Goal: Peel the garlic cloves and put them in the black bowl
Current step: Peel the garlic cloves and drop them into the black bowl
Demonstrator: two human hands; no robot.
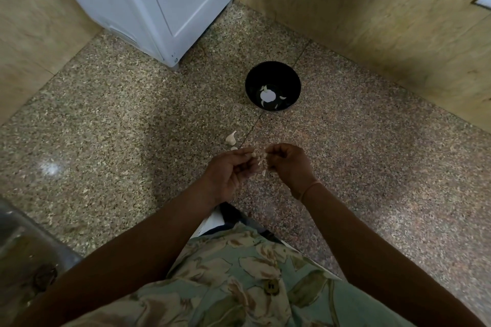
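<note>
Speckled stone floor [106,114] runs into a corner between tan walls, with a white appliance [159,8] standing at the far left. The black bowl [291,79] sits on the floor near the right-hand wall, well apart from the hands. A few pale pieces [282,97] lie in it around a round white patch [267,95], which I cannot tell from a reflection or a label.

The person holds both hands close together in front of the body, above the floor. The left hand [232,172] has its fingers curled and pinches a small garlic clove [259,162] between thumb and forefinger. The right hand [289,166] meets it from the other side, fingertips nipped tight on the same pale bit. Whether it holds flesh or only skin is too small to tell. Thin pale flakes hang just below the fingertips. A spare clove [231,137] lies on the floor between the hands and the bowl, nearer the hands, with a smaller pale scrap just beside it.

This looks like the peeling step, somewhere in the middle of the task, since some garlic seems to be in the bowl and at least one clove waits on the floor. The next move probably calls for pulling the last skin free with a fine pinch, then reaching forward and to the right to drop the bare clove into the bowl.
</note>
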